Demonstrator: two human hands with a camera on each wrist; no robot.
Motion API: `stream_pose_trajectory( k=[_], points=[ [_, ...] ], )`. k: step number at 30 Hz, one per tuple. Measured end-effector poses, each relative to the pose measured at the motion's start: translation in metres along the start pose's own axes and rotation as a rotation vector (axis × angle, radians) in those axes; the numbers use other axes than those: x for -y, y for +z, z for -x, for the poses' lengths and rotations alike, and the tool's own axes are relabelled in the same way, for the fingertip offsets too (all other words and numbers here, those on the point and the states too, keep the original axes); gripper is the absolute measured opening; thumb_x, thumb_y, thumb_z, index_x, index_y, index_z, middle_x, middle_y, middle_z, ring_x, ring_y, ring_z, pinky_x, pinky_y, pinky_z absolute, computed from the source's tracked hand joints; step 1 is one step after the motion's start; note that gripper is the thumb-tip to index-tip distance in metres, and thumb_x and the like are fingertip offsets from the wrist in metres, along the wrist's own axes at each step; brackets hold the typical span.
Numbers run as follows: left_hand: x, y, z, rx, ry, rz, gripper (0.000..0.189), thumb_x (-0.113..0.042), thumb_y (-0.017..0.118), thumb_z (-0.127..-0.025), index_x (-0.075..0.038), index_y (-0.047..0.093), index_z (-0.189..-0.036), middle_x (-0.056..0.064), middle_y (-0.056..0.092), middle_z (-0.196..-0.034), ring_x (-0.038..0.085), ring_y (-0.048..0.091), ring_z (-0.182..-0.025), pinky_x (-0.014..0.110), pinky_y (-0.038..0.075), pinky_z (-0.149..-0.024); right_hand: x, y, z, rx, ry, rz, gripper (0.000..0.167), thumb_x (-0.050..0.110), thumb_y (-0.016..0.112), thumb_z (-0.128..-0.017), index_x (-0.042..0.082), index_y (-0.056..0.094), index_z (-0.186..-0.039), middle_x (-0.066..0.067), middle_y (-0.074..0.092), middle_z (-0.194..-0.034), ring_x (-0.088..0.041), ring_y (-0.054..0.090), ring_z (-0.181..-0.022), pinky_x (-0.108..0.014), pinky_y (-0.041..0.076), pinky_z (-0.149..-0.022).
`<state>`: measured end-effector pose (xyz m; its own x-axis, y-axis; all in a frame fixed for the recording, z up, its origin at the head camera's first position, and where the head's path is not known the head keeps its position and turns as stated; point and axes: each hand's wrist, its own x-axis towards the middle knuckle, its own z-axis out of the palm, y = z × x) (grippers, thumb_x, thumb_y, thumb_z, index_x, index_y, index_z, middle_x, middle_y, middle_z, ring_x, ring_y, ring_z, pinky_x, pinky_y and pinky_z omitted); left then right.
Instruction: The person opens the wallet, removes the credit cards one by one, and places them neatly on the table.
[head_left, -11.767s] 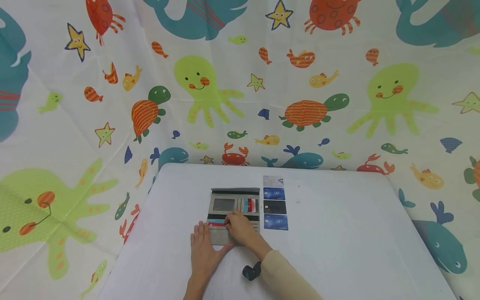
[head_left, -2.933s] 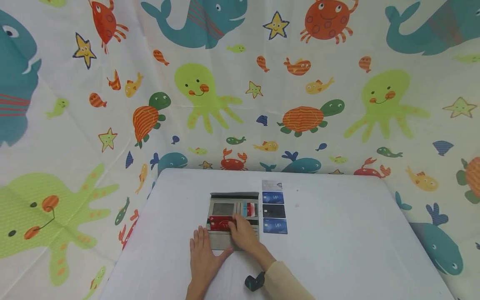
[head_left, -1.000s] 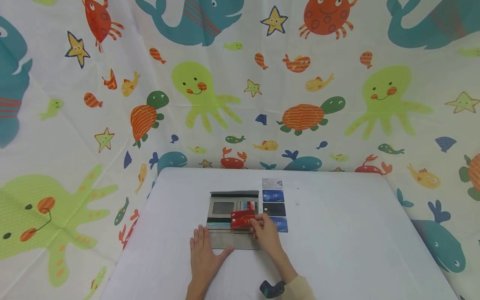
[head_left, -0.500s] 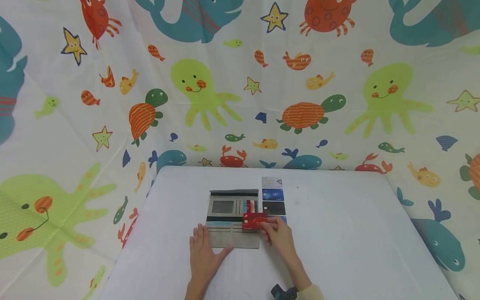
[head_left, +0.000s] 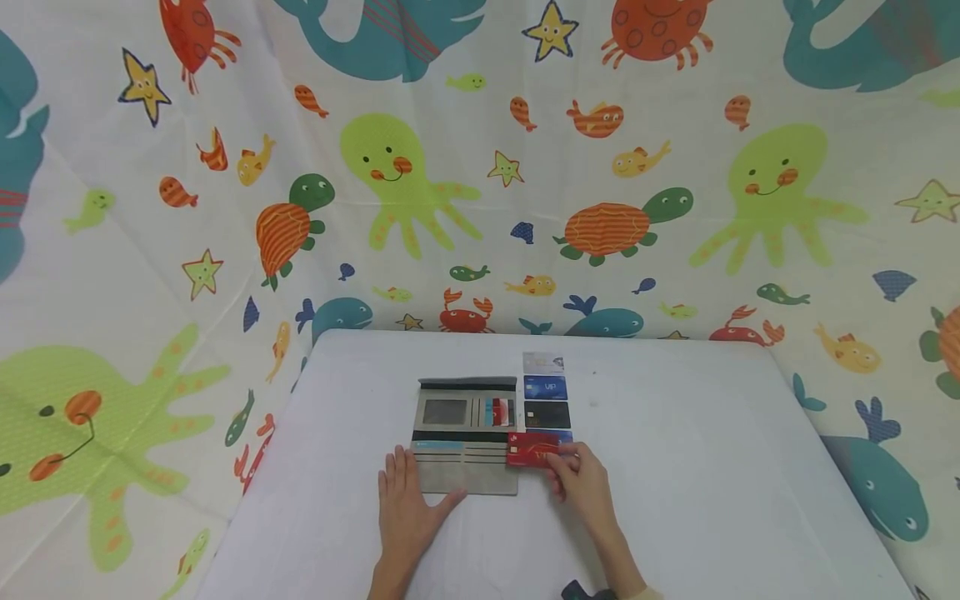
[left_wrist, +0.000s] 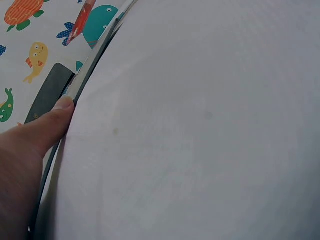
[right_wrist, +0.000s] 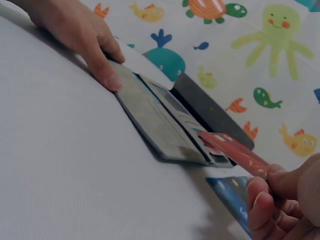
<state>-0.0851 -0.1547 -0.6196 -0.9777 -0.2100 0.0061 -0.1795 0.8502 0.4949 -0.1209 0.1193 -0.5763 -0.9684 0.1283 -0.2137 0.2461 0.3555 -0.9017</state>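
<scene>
Fingers (right_wrist: 261,206) of the curled right hand (head_left: 587,486) pinch a red card (head_left: 529,448).

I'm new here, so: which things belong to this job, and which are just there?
Job:
red chip card, in right hand
gray wallet, touched by left hand
likely also silver card, blue VIP card, black card, second blue card

Just there:
sea-creature backdrop
white table

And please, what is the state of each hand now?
Left hand: open, touching the wallet.
Right hand: closed, pinching the red card.
</scene>
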Motion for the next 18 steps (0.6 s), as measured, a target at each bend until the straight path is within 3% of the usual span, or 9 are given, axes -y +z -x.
stream_pose_trajectory(
  k=[18],
  points=[
    [0.000,0.002,-0.001,-0.011,0.009,0.009,0.123,-0.073,0.072,-0.071,0.003,0.025,-0.156,0.023,0.017,-0.166,0.043,0.013,-0.155,0.059,0.010,-0.126,-0.020,-0.015,0.010,0.007,0.114,0.028,0.031,0.022,0.067,-0.096,0.001,0.056,-0.117,-0.002,0.068,-0.069,-0.014,0.060,-0.053,-0.025,0.050,-0.047]
  ],
)
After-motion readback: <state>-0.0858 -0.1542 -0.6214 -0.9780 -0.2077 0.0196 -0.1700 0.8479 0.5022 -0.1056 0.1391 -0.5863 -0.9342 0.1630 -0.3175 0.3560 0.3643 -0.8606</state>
